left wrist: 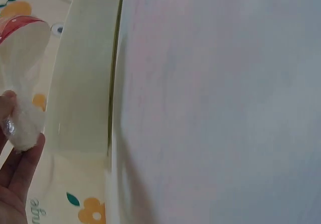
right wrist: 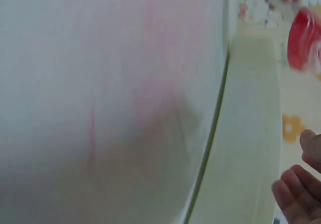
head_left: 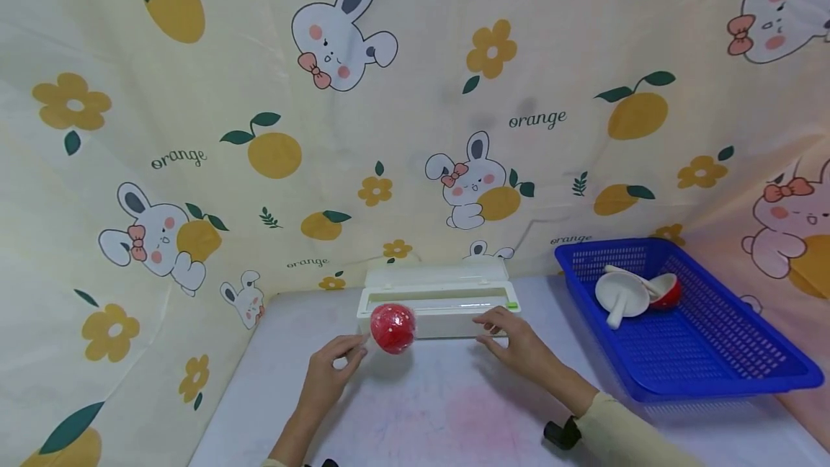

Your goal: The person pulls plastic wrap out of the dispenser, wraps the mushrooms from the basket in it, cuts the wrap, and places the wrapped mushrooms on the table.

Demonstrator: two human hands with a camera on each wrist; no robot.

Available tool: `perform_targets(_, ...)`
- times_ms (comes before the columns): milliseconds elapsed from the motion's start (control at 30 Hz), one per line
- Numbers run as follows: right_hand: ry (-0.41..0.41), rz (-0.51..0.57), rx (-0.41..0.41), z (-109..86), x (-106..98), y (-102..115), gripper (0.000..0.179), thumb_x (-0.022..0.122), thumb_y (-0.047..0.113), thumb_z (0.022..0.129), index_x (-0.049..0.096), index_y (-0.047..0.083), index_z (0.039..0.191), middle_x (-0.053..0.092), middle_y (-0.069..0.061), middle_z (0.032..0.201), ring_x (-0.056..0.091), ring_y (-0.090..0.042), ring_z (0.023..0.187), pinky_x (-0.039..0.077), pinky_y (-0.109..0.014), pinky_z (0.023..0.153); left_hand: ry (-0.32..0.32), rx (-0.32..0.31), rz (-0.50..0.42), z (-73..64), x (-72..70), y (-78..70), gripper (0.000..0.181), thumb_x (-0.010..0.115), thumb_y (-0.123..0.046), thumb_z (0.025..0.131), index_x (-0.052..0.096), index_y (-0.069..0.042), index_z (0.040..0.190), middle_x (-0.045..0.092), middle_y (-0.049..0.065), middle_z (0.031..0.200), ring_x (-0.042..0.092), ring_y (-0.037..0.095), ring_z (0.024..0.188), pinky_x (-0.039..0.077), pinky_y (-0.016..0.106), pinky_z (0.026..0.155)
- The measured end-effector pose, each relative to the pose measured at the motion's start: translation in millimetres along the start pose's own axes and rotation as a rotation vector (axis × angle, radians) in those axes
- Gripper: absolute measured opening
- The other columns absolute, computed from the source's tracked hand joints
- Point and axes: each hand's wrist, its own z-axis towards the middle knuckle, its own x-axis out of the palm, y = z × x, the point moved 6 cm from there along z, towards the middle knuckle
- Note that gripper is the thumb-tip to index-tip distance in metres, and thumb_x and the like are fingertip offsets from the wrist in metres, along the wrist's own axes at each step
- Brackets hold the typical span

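My left hand [head_left: 326, 372] pinches the handle of a spoon with a deep round bowl [head_left: 393, 328], red outside with pale specks. Seen in the left wrist view, the spoon [left wrist: 22, 38] is white inside, and clear plastic film [left wrist: 24, 126] is bunched round its handle between thumb and fingers. It is held up in front of a white cling film dispenser [head_left: 447, 326], whose lid stands raised. My right hand [head_left: 515, 343] is near the dispenser's right end, thumb and fingers apart, holding nothing visible. In the right wrist view its fingers [right wrist: 296, 191] are loosely bent.
A blue plastic basket [head_left: 720, 373] stands on the right of the white table [head_left: 480, 409]. Inside it are a white spoon [head_left: 622, 294] and a red-and-white one [head_left: 668, 292]. A printed cloth [head_left: 415, 121] hangs behind the table. A bright green piece [head_left: 513, 305] sits at the dispenser's right end.
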Motion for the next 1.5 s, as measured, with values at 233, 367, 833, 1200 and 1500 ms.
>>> perform_targets(233, -0.082, -0.126, 0.003, 10.1, -26.8, -18.7, 0.038, 0.089, -0.002, 0.085, 0.076, 0.003, 0.120, 0.069, -0.010, 0.119, 0.066, -0.032, 0.113, 0.059, -0.053, 0.094, -0.106, -0.056, -0.030, 0.6, -25.0, 17.8, 0.031, 0.082, -0.008, 0.095, 0.080, -0.017, 0.124, 0.080, 0.003, 0.112, 0.069, 0.008, 0.092, 0.057, 0.017, 0.089)
perform_targets(367, -0.084, -0.137, 0.034, 14.6, -35.4, -27.9, 0.036, 0.087, -0.002, 0.086, 0.075, 0.001, 0.120, 0.068, -0.012, 0.118, 0.064, -0.035, 0.114, 0.058, -0.055, 0.095, -0.172, -0.109, -0.030, 2.8, -39.0, 27.3, 0.031, 0.082, -0.008, 0.096, 0.080, -0.015, 0.125, 0.080, 0.005, 0.117, 0.071, 0.008, 0.098, 0.054, 0.011, 0.089)
perform_targets(833, 0.054, -0.139, 0.216, 22.1, -34.2, -55.5, 0.023, 0.080, 0.006, 0.096, 0.078, 0.000, 0.118, 0.070, -0.013, 0.119, 0.061, -0.038, 0.117, 0.053, -0.059, 0.101, -0.286, -0.349, -0.009, 8.9, -59.8, 68.0, 0.033, 0.075, -0.019, 0.103, 0.075, -0.011, 0.135, 0.076, 0.013, 0.129, 0.073, 0.031, 0.106, 0.049, 0.003, 0.078)
perform_targets(1200, 0.124, -0.156, 0.260, 30.0, -29.3, -58.3, 0.010, 0.079, 0.008, 0.097, 0.082, 0.004, 0.106, 0.070, -0.010, 0.112, 0.062, -0.037, 0.113, 0.053, -0.058, 0.099, -0.283, -0.511, -0.032, 26.3, -49.0, 88.1, 0.036, 0.073, -0.022, 0.104, 0.073, -0.002, 0.135, 0.073, 0.022, 0.132, 0.070, 0.036, 0.106, 0.049, 0.009, 0.067)
perform_targets(1500, 0.102, -0.165, 0.290, 33.6, -26.8, -59.7, 0.006, 0.079, 0.011, 0.098, 0.082, 0.006, 0.095, 0.069, -0.009, 0.108, 0.060, -0.036, 0.109, 0.051, -0.054, 0.095, -0.283, -0.525, -0.023, 45.0, -31.4, 96.4, 0.036, 0.075, -0.023, 0.103, 0.075, 0.001, 0.130, 0.075, 0.024, 0.125, 0.074, 0.036, 0.099, 0.048, 0.014, 0.064)
